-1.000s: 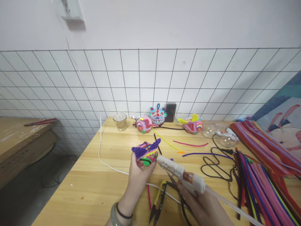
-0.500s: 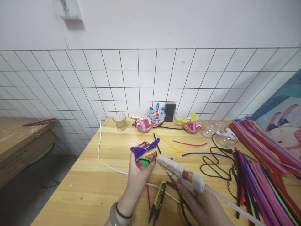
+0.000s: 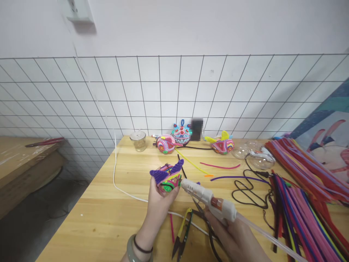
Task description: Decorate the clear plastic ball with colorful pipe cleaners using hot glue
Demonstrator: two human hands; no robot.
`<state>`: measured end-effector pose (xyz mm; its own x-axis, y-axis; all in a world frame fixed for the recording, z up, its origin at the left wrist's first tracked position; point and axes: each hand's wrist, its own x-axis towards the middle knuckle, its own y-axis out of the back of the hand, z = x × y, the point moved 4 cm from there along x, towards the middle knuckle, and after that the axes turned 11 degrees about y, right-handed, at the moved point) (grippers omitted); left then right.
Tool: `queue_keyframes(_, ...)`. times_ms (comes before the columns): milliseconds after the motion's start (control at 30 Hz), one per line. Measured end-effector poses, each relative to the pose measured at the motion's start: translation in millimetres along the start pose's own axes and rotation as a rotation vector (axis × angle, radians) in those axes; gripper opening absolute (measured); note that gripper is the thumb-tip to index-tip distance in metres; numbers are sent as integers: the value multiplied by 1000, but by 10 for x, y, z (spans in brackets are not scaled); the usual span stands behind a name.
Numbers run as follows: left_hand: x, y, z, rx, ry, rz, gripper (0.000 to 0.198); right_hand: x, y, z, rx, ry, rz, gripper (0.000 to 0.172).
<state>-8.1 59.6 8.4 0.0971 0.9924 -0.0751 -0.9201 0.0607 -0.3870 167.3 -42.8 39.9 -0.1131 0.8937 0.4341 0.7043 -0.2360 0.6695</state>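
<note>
My left hand [image 3: 156, 207] holds up a small colourful pipe-cleaner figure [image 3: 168, 177] with purple ears above the wooden table [image 3: 109, 203]. My right hand [image 3: 236, 238] grips a white hot glue gun [image 3: 209, 199], and its nozzle touches the right side of the figure. A clear glue stick [image 3: 269, 238] sticks out of the gun's back toward the lower right. The lower part of my right hand is cut off by the frame's bottom edge.
Yellow-handled snips [image 3: 182, 234] lie under my hands. A large pile of pipe cleaners [image 3: 302, 185] fills the right side. Three finished figures [image 3: 182, 134] and a glass jar [image 3: 138, 140] stand by the wall. Black cord [image 3: 249, 189] and white cable [image 3: 117, 174] cross the table.
The view has tilted slightly, so everything sits a little lower-left. Both hands keep the same hold, with the glue gun's nozzle still at the figure.
</note>
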Motion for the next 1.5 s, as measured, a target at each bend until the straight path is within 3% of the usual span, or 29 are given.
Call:
queue_keyframes(300,-2,1,15,9,1,15,74,-43,4,35,-34,-79,106,43)
queue_keyframes(600,-5,0,27,-12,10,26,72,42,91,19,163,-206,92,38)
queue_keyframes(767,27,64,31,-62,55,90,66,7,263,320,403,-478,63,45)
queue_keyframes(867,69,131,-1,-112,76,154,64,-83,378,667,511,-626,245,41)
queue_keyframes(933,99,173,-49,-147,99,195,62,-178,428,915,422,-723,339,40)
queue_keyframes(1167,147,209,-168,-193,118,217,61,-248,345,1395,47,-708,135,51)
queue_keyframes(1333,135,207,-127,-185,128,221,56,-228,366,1436,-152,-616,34,53)
queue_keyframes(1500,90,189,-77,-187,157,230,57,-132,601,1245,-414,-443,-73,41)
